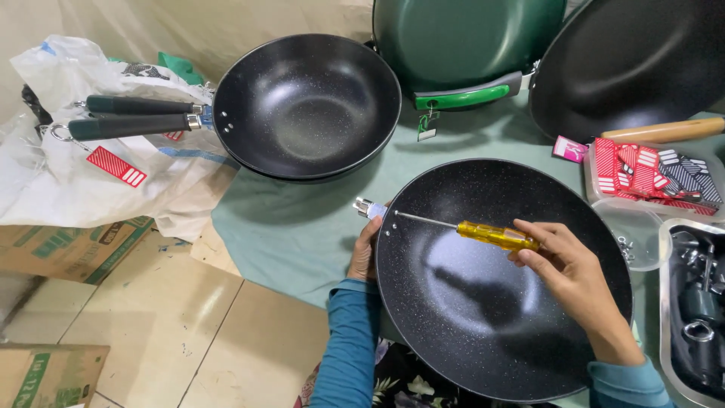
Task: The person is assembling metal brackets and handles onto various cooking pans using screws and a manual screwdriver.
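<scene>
Closest to us lies a black speckled pan (483, 302), tilted up on the green-covered worktop (294, 234) between our arms. Our right hand (570, 276) has its fingers (532, 261) clamped on the yellow handle of a screwdriver (495, 235), whose thin shaft reaches across the inside of the pan to a screw near its left rim. Our left hand (365, 253) steadies that rim from outside, fingers curled against it just below a small metal bracket (368, 208) that sticks out there. Beyond, a second black pan (306, 106) with two dark handles rests partly on a white plastic bag (98, 181). A tray of red and dark tags (657, 175) sits to the right.
</scene>
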